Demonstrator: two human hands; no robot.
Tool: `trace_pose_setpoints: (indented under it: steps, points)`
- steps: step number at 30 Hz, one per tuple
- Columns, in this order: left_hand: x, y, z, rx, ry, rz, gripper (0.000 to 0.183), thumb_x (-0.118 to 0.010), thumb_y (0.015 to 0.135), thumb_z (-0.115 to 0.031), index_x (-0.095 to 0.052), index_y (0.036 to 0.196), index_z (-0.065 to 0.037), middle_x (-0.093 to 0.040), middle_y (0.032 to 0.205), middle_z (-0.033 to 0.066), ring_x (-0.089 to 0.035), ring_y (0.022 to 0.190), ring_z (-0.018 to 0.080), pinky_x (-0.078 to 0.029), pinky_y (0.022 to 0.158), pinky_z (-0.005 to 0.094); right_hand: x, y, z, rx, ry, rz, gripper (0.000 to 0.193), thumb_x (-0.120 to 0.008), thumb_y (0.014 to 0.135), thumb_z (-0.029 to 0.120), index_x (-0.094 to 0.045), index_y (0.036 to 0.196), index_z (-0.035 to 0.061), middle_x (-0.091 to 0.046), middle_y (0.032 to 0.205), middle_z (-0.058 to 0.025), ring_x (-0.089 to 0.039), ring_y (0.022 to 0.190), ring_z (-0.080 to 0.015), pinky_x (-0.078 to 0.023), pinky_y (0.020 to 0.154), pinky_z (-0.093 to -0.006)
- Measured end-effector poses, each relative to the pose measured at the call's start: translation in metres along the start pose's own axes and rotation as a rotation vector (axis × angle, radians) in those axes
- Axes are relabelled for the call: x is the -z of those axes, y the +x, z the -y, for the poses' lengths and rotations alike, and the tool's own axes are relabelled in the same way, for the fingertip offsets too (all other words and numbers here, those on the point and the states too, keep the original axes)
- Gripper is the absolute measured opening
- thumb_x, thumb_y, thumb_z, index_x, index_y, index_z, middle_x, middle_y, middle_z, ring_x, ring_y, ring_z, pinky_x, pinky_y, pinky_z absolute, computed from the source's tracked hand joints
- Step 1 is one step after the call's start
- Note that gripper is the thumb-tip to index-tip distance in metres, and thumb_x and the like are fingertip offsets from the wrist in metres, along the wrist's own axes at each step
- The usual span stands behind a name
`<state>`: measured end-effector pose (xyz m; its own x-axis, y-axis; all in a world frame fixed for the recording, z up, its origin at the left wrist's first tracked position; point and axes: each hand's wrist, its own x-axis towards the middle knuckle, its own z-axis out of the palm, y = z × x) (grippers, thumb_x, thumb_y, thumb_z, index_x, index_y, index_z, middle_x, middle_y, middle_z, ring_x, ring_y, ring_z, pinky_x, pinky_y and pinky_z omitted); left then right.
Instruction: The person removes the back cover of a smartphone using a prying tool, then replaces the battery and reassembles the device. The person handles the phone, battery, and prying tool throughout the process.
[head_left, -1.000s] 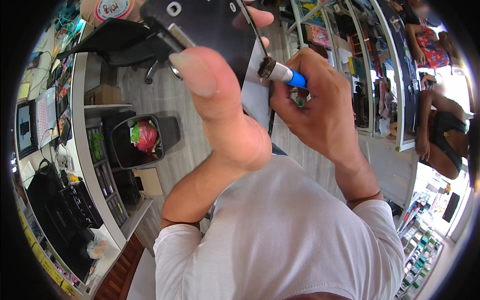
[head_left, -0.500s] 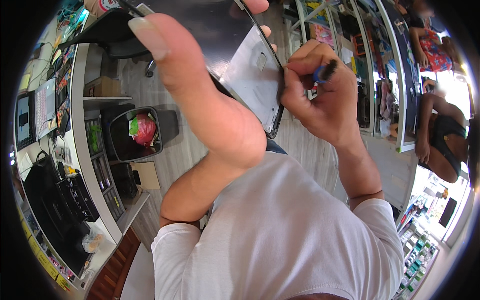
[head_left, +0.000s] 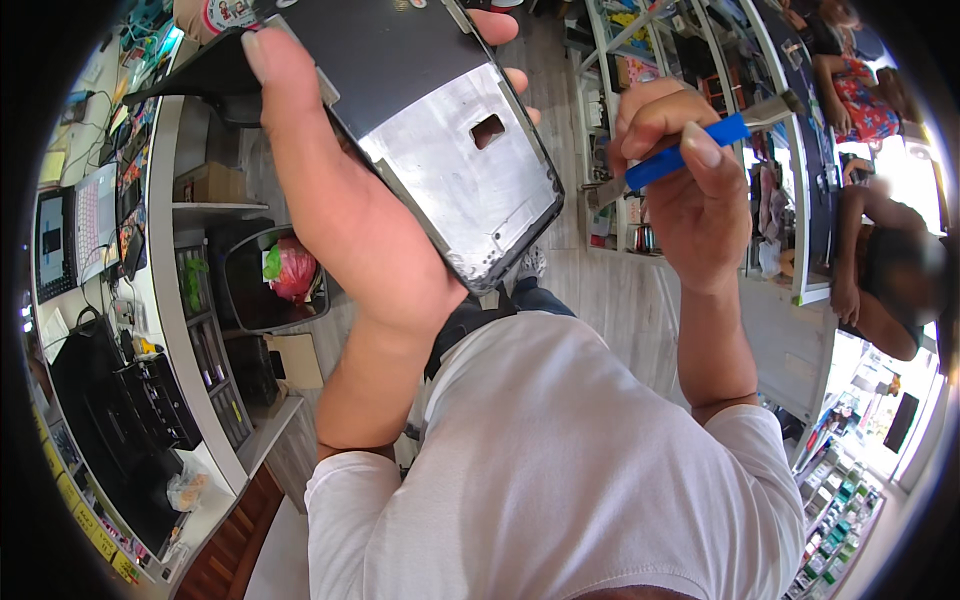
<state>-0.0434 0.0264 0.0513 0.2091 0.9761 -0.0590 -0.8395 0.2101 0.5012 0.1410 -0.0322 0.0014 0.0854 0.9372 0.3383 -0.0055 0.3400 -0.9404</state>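
My left hand (head_left: 350, 220) grips a phone frame (head_left: 455, 165), with the thumb along its left edge and fingertips showing past the right edge. The frame's upper part is dark and smooth. Its lower part is bare silvery metal with a small squarish cutout, and a black rim runs round the bottom corners. To the right, apart from the frame, my right hand (head_left: 690, 200) is closed on a small blue-handled brush (head_left: 690, 152). The handle slants up to the right, its far end pale with a darker tip. The end nearest the frame is partly blurred.
A black bin (head_left: 235, 280) with a red and green bag stands on the floor at left. Beyond it is a workbench (head_left: 215, 420) with a laptop (head_left: 75, 225) and cables. Shelves and a display case (head_left: 740, 180) line the right, where other people (head_left: 880, 240) are.
My right hand has drawn away from the frame's right edge, turning the brush so its blue handle shows lengthwise. The frame has tilted, showing more of its silvery part and the cutout.
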Motion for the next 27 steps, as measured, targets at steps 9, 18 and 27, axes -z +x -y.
trace_pose_setpoints:
  steps: [9, 18, 27]
  points:
    - [0.034, 0.022, 0.003, 0.006, 0.092, 0.178, 0.059, -0.039, 0.108, -0.052, -0.06, 0.122, 0.001, -0.07, 0.1, 0.0164, -0.072, 0.077, 0.0246, -0.062, 0.061, 0.0331, 0.009, -0.01, 0.034, 0.096, -0.413, 0.087, 0.042, -0.047, 0.11, 0.038, -0.067, 0.106, 0.001, -0.068, 0.097, -0.008, -0.061, 0.073, -0.0105, -0.045, 0.061, -0.0236]
    - [0.009, 0.007, -0.005, 0.061, 0.149, 0.055, 0.059, -0.039, 0.108, -0.054, -0.062, 0.121, -0.002, -0.071, 0.101, 0.0159, -0.071, 0.077, 0.0222, -0.06, 0.062, 0.0314, 0.001, -0.01, 0.041, 0.196, -0.606, 0.315, 0.019, -0.064, 0.099, 0.01, -0.066, 0.111, -0.0053, -0.071, 0.106, -0.0183, -0.068, 0.083, -0.0182, -0.054, 0.073, -0.0283]
    - [-0.001, 0.004, -0.001, 0.056, 0.236, -0.026, 0.054, -0.039, 0.108, -0.054, -0.062, 0.114, -0.005, -0.071, 0.088, 0.013, -0.068, 0.07, 0.0164, -0.056, 0.063, 0.0273, -0.003, -0.002, 0.039, 0.401, -0.743, 0.341, 0.014, -0.064, 0.093, 0.001, -0.068, 0.105, -0.0047, -0.072, 0.098, -0.0191, -0.068, 0.085, -0.0249, -0.053, 0.077, -0.0346]
